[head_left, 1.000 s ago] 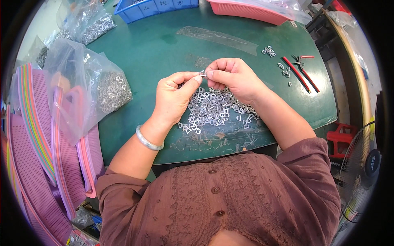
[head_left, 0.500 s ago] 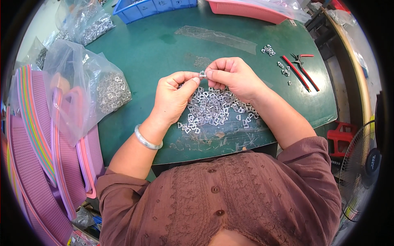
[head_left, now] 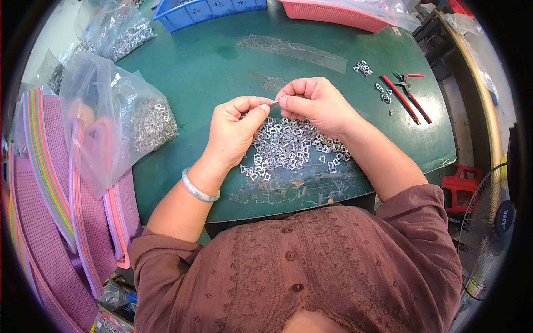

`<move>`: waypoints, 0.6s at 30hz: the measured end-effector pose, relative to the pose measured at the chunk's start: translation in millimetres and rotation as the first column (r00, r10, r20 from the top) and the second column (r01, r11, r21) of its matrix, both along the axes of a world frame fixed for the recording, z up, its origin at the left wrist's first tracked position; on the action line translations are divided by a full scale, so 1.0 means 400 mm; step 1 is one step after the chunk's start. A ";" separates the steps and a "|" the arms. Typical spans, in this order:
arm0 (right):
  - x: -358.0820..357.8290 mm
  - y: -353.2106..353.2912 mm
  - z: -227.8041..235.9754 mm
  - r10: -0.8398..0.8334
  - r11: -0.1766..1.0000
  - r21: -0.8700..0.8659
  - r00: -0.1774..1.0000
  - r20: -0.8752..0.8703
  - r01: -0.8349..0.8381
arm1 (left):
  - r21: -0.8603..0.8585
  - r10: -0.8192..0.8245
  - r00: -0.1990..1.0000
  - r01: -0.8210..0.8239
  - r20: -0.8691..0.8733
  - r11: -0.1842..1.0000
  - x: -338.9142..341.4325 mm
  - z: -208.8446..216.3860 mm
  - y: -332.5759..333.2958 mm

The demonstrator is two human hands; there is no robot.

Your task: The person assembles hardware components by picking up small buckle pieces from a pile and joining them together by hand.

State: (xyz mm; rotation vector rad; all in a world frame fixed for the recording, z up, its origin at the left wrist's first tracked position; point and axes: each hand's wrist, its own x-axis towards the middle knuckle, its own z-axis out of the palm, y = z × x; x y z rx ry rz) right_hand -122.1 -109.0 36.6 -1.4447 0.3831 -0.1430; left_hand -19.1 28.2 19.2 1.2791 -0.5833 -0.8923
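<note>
"How are the hands, please?"

"The left hand and the right hand are both closed at the fingertips, and they grip one small metal piece between them."

"Where exactly is this piece?"

"It is over the green counter, near the far side of a pile of metal frames."

"And farther away?"

"On the left is a clear plastic bag with many similar frames inside. On the right lie red-handled pliers, near some loose frames. At the far edge are a blue basket and a pink basket."
</note>
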 end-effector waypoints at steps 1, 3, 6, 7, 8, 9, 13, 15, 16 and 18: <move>0.000 0.000 0.000 -0.004 1.000 0.005 1.000 0.000 0.004 | 0.004 0.002 1.000 -0.002 0.003 1.000 0.000 0.000 0.000; 0.000 0.001 0.000 -0.007 1.000 0.010 1.000 0.001 0.007 | -0.004 -0.003 1.000 0.003 -0.009 1.000 0.002 0.000 0.001; 0.000 0.001 0.000 -0.016 1.000 -0.003 1.000 -0.004 0.016 | -0.014 -0.012 1.000 0.011 -0.021 1.000 0.003 0.001 0.003; 0.000 0.001 0.000 -0.015 1.000 -0.007 1.000 -0.002 0.015 | -0.014 -0.014 1.000 0.014 -0.021 1.000 0.003 0.001 0.003; 0.000 0.000 0.000 -0.015 1.000 -0.012 1.000 0.000 0.015 | -0.014 -0.014 1.000 0.014 -0.021 1.000 0.003 0.001 0.002; 0.000 0.000 -0.001 -0.015 1.000 -0.012 1.000 0.000 0.015 | 0.001 -0.007 1.000 0.007 -0.007 1.000 0.001 0.001 0.001; 0.001 0.002 -0.001 -0.025 0.999 -0.045 1.000 0.019 0.026 | 0.018 -0.036 0.999 0.036 -0.005 0.999 0.001 0.003 0.001; 0.000 0.003 -0.001 -0.032 0.997 -0.067 0.999 0.031 0.034 | 0.019 -0.050 0.998 0.050 -0.043 0.999 0.004 0.003 0.001; -0.001 0.003 -0.002 -0.017 0.997 -0.074 0.998 0.054 0.021 | 0.019 -0.063 0.995 0.064 -0.081 0.998 0.005 0.003 0.001; -0.003 0.004 -0.002 -0.003 0.997 -0.082 0.997 0.077 0.009 | 0.021 -0.057 0.994 0.059 -0.090 0.998 0.005 0.004 0.001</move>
